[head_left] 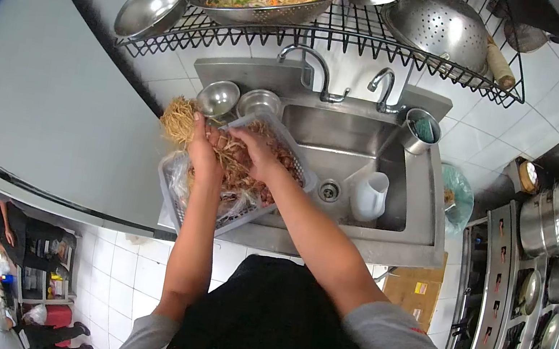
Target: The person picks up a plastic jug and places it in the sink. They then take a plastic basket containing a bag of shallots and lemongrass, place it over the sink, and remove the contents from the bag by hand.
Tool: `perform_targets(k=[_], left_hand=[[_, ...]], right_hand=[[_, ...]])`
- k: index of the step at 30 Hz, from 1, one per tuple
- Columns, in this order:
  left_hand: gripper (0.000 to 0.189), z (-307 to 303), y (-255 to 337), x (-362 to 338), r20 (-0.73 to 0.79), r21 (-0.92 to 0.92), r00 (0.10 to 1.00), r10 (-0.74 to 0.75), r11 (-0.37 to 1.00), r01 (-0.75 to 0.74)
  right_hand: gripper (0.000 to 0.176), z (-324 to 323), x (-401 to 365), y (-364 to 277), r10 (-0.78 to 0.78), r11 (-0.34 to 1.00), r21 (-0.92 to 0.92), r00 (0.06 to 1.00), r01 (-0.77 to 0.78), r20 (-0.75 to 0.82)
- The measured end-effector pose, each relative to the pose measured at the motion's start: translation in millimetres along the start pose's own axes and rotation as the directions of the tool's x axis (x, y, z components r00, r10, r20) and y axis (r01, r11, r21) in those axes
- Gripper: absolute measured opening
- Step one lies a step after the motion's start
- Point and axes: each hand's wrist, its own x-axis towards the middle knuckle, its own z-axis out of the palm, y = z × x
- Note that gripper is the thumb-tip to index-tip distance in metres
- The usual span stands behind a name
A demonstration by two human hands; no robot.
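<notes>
A bundle of small reddish shallots with dry straw-like stalks (178, 120) lies between my hands over a grey plastic basket (299, 157). My left hand (203, 151) is wrapped round the bundle near its stalks, which stick out to the left. My right hand (258, 153) is bent against the bundle's right side, its fingertips partly hidden among the stalks. More shallots (282, 157) fill the basket beneath, with clear plastic film (240, 205) at its front.
Behind the basket sit two metal bowls (218, 98). To the right, a sink (340, 161) holds a white jug (368, 196). A wire rack (348, 39) with colanders hangs above. Pots (548, 222) and a stove stand at far right. Other people (29, 230) are at lower left.
</notes>
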Motion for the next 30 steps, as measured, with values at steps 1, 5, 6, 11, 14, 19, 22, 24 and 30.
perform_targets(k=[1, 5, 6, 11, 14, 19, 22, 24, 30], left_hand=[[0.041, -1.1, -0.7, 2.0, -0.001, -0.002, 1.000, 0.005, 1.000, -0.005], [0.041, 7.2, -5.5, -9.5, -0.076, 0.188, 0.988, 0.132, 0.975, -0.116], [0.041, 11.1, -7.0, -13.1, -0.074, 0.312, 0.973, 0.220, 0.931, -0.187], [0.042, 3.0, -12.5, -1.2, -0.224, 0.403, 0.955, 0.194, 0.911, -0.090], [0.044, -1.4, -11.8, 3.9, -0.255, 0.629, 0.917, 0.306, 0.773, -0.083], [0.043, -11.6, -30.3, 22.8, -0.113, 0.721, 0.743, 0.659, 0.569, -0.395], [0.042, -25.7, -33.5, 28.8, -0.135, 0.673, 0.857, 0.498, 0.681, -0.290], [0.041, -14.8, -27.2, 4.1, -0.244, 0.365, 0.954, 0.174, 0.928, -0.075], [0.046, -28.7, -21.6, 6.0, -0.232, 0.059, 0.973, 0.000, 0.998, 0.014]], right_hand=[[0.034, 4.1, -4.2, -3.8, 0.050, 0.995, 0.083, 0.998, -0.052, 0.025], [0.038, -1.4, 31.1, 30.2, -0.389, 0.888, -0.338, 0.902, 0.313, -0.188], [0.041, -2.1, 33.8, 27.0, -0.454, 0.780, -0.553, 0.872, 0.292, -0.181], [0.051, -10.2, 83.6, 52.8, -0.643, 0.518, -0.831, 0.732, 0.203, -0.222], [0.053, 5.0, 73.6, 42.2, -0.535, 0.485, -0.874, 0.783, -0.024, -0.318], [0.051, -1.2, 102.3, 54.3, -0.473, 0.531, -0.847, 0.835, 0.014, -0.282], [0.053, -25.0, 139.6, 68.6, -0.467, 0.556, -0.831, 0.823, -0.011, -0.323], [0.054, -20.3, 121.9, 42.7, -0.328, 0.670, -0.735, 0.849, -0.100, -0.415], [0.051, -12.6, 46.2, -28.9, -0.230, 0.701, -0.705, 0.902, -0.108, -0.367]])
